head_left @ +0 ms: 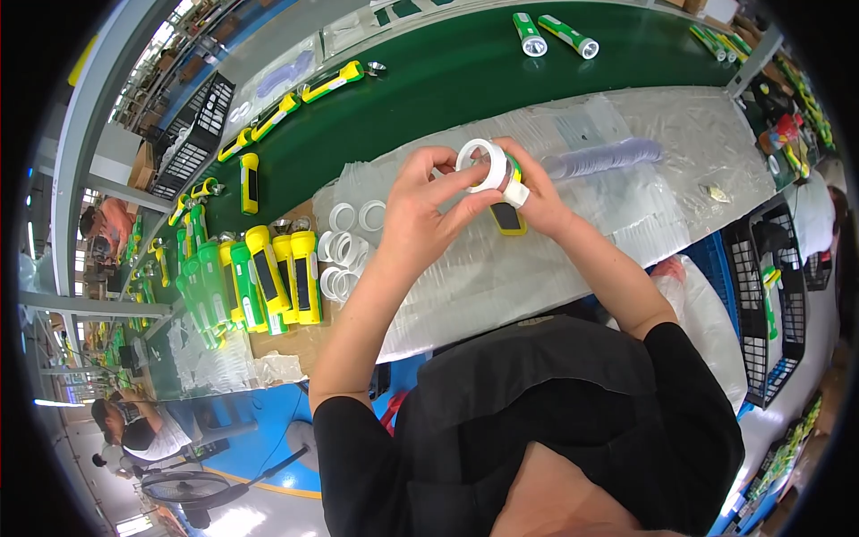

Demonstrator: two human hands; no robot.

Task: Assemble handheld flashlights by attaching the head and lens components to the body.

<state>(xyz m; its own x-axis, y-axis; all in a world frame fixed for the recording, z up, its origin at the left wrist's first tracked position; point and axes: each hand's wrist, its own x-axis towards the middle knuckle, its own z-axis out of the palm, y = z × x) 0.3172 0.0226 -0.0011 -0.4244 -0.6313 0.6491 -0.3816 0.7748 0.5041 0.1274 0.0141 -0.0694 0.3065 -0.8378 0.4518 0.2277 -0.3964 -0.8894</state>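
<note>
In front of me, over the plastic-covered bench, my left hand [419,204] pinches a white ring [480,185] between thumb and fingers. My right hand [544,204] curls round a yellow and green flashlight [512,225] with a dark panel, mostly hidden behind the fingers. The ring is against the flashlight's upper end; whether it is seated there I cannot tell. White wrapping covers a digit of the right hand. Left of my left forearm lie several loose white rings [356,254]. Beyond them stand yellow flashlights [306,277] and green flashlights [246,282], closely grouped.
A row of clear round discs [608,157] lies on the plastic sheet [573,242] to the right. More flashlights [331,82] rest on the green belt [429,80] beyond. Black crates [761,313] stand at the right; a grey post [67,170] rises at the left.
</note>
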